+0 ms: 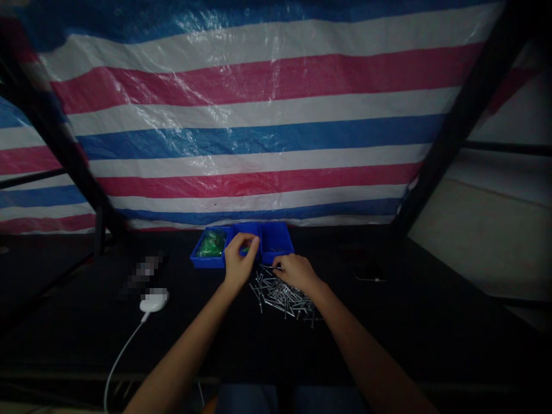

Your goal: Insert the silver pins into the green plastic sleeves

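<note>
Blurred obj — can't tell what; L hand hides most of mid bin.

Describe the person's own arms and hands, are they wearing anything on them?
The bare left forearm and bare right forearm show no sleeves. The ungloved left grip and ungloved right grip show no watch, bracelet or cable, though the dim light could hide small details.
</note>
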`<action>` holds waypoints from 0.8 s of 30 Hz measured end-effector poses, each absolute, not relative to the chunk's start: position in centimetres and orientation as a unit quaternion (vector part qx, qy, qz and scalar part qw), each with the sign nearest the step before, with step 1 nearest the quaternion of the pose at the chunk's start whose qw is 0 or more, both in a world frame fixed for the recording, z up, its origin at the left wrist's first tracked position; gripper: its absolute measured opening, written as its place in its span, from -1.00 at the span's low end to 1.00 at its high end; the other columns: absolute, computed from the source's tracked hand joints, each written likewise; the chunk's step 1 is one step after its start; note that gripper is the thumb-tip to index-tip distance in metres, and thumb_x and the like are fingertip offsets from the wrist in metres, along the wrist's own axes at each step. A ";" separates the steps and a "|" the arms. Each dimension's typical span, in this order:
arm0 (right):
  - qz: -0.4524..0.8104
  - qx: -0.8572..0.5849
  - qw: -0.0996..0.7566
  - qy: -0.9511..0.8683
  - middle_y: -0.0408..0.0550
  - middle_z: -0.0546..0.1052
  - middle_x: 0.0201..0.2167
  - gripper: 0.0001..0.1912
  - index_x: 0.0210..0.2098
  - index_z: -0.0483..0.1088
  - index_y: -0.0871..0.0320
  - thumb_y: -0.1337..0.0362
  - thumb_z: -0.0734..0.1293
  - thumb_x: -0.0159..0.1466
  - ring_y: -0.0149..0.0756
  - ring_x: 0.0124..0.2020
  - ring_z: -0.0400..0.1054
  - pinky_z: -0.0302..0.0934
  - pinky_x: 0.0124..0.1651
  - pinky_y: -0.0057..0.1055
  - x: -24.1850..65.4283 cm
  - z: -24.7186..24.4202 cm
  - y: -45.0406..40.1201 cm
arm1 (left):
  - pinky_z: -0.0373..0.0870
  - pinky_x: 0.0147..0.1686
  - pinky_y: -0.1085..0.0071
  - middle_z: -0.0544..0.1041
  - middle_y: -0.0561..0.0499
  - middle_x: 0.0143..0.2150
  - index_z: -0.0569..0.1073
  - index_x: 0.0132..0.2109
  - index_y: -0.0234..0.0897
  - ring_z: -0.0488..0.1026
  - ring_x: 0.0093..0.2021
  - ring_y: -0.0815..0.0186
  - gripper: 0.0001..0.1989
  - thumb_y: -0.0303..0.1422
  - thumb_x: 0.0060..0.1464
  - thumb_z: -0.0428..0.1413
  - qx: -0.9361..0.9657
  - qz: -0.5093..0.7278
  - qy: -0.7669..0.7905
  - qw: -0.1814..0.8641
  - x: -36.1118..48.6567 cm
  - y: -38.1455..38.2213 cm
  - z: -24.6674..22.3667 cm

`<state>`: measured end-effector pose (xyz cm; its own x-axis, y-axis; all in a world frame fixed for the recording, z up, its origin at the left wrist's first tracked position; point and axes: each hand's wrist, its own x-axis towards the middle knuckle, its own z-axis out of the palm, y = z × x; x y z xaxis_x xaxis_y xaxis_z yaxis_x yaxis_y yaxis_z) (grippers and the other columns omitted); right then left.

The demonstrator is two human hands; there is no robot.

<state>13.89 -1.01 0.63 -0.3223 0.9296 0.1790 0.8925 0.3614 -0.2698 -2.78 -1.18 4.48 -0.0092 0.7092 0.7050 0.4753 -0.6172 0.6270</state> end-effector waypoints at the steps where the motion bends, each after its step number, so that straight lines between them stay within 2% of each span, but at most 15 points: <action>1: 0.059 -0.564 0.152 -0.809 -0.14 0.55 -0.40 -0.84 -0.29 0.47 -0.01 0.22 0.28 0.16 -0.26 -0.33 0.44 0.19 -0.30 -0.44 13.9 0.6 -1.0 | 0.30 -0.31 0.38 0.44 -0.01 -0.39 0.40 -0.34 -0.25 0.37 -0.38 0.32 -0.79 -0.21 0.10 0.01 0.678 0.586 0.427 0.118 -1.8 -0.9 4.2; 6: 0.046 -0.566 0.156 -0.808 -0.12 0.55 -0.39 -0.80 -0.22 0.46 -0.02 0.19 0.28 0.16 -0.24 -0.30 0.44 0.20 -0.28 -0.42 13.9 0.5 -0.9 | 0.30 -0.33 0.39 0.43 -0.01 -0.40 0.39 -0.32 -0.24 0.35 -0.38 0.33 -0.78 -0.18 0.08 0.02 0.630 0.610 0.450 0.166 -0.3 -0.2 2.6; 12: 0.044 -0.571 0.143 -0.807 -0.13 0.55 -0.41 -0.84 -0.36 0.48 0.01 0.30 0.25 0.16 -0.28 -0.34 0.44 0.16 -0.32 -0.47 13.8 0.5 -1.0 | 0.27 -0.36 0.40 0.41 0.01 -0.45 0.40 -0.37 -0.24 0.32 -0.43 0.35 -0.77 -0.18 0.08 0.02 0.655 0.587 0.446 0.164 -1.3 -0.3 1.9; 16: 0.047 -0.567 0.150 -0.809 -0.14 0.53 -0.46 -0.84 -0.37 0.46 0.03 0.31 0.23 0.17 -0.31 -0.40 0.42 0.11 -0.38 -0.49 13.7 0.7 -1.2 | 0.25 -0.38 0.40 0.41 0.01 -0.45 0.41 -0.39 -0.25 0.32 -0.45 0.35 -0.75 -0.17 0.08 0.01 0.681 0.560 0.438 0.175 -1.3 -0.3 1.7; 24: 0.074 -0.552 0.272 -0.784 -0.25 0.43 -0.57 -0.83 -0.26 0.38 0.01 0.20 0.17 0.26 -0.42 -0.53 0.32 -0.05 -0.48 -0.53 13.9 2.1 -1.5 | 0.25 -0.42 0.42 0.47 0.00 -0.43 0.44 -0.37 -0.25 0.34 -0.46 0.36 -0.75 -0.16 0.06 0.04 0.708 0.517 0.426 0.225 -1.4 0.1 1.6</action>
